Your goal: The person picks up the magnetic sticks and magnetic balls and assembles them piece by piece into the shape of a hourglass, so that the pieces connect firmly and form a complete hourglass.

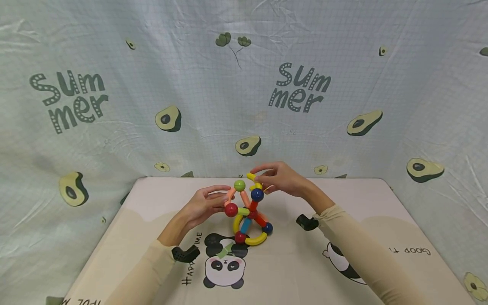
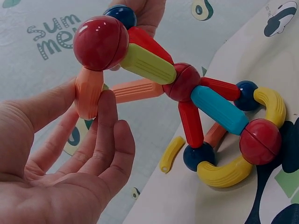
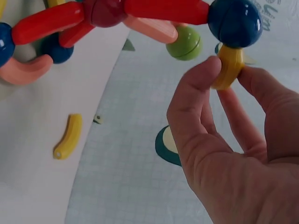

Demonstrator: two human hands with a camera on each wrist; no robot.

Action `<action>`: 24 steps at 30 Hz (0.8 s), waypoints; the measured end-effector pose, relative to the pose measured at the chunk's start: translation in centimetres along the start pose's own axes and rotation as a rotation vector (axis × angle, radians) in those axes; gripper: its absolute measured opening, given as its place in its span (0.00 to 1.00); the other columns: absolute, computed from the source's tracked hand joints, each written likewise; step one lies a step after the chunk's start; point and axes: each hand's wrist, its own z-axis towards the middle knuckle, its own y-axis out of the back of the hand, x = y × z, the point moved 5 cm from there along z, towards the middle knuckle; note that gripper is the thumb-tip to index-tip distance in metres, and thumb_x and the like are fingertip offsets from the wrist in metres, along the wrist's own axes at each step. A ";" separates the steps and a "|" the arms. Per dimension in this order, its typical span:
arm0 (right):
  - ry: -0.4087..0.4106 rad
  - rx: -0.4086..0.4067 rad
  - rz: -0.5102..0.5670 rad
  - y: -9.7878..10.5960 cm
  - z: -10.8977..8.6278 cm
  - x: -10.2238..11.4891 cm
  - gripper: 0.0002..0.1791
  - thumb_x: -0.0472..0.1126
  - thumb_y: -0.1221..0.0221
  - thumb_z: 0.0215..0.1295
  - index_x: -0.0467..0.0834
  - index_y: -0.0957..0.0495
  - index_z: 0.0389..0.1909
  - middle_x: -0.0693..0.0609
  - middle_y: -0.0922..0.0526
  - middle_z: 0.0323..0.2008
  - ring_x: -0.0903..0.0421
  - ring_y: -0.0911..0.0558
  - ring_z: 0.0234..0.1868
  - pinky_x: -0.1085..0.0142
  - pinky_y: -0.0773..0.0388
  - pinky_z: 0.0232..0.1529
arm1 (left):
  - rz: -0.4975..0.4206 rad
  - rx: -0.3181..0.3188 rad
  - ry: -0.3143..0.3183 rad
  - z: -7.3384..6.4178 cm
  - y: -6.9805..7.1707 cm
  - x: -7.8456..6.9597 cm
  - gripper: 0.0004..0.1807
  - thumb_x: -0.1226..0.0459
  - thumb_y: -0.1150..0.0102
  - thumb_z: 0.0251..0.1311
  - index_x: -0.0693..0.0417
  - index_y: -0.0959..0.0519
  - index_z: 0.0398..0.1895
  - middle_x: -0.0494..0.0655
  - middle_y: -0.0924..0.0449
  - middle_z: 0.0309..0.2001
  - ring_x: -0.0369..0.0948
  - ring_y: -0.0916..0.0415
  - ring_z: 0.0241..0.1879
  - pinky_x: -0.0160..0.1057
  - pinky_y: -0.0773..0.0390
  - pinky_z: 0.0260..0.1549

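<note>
A model of magnetic balls and rods stands on the table around a central red ball (image 2: 183, 81), over a ring of yellow and peach curved rods. My left hand (image 1: 203, 205) pinches a curved peach rod (image 2: 88, 93) under the upper red ball (image 2: 100, 43), between thumb and fingers. Opposite it, my right hand (image 1: 284, 180) pinches a curved yellow rod (image 3: 228, 67) whose end meets the upper blue ball (image 3: 235, 22). That ball tops a red rod (image 3: 166, 10) from the centre. A green ball (image 1: 239, 185) sits at the model's top, between the hands.
A loose curved yellow rod (image 3: 68, 136) lies near the table's back edge, behind the model. The table (image 1: 289, 271) has a panda-print cover. A cloth curtain (image 1: 206, 97) with avocado prints hangs behind it. Dark wrist devices (image 1: 185, 254) sit on both sleeves.
</note>
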 end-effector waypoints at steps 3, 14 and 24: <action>-0.033 0.039 -0.002 0.1 0.2 -0.3 0.19 0.41 0.38 0.73 0.42 0.20 0.63 0.40 0.16 0.56 0.44 0.15 0.43 0.55 0.15 0.46 | 0.005 -0.004 0.002 0.1 0.0 0.0 0.28 0.64 0.38 0.72 0.63 0.32 0.72 0.55 0.17 0.56 0.47 0.16 0.46 0.42 0.18 0.52; -0.079 0.119 -0.002 0.6 0.7 -0.9 0.21 0.42 0.38 0.74 0.42 0.21 0.64 0.42 0.16 0.56 0.43 0.16 0.49 0.53 0.16 0.50 | 0.012 -0.019 0.009 0.4 -0.2 -0.3 0.28 0.65 0.38 0.72 0.63 0.31 0.71 0.56 0.18 0.56 0.47 0.16 0.46 0.42 0.18 0.52; -0.091 0.146 0.035 1.1 1.2 -1.4 0.20 0.42 0.39 0.74 0.41 0.21 0.64 0.37 0.18 0.58 0.46 0.17 0.48 0.53 0.16 0.50 | 0.010 -0.041 0.015 0.5 -0.4 -0.4 0.26 0.68 0.39 0.72 0.63 0.29 0.70 0.55 0.16 0.55 0.46 0.16 0.44 0.42 0.17 0.51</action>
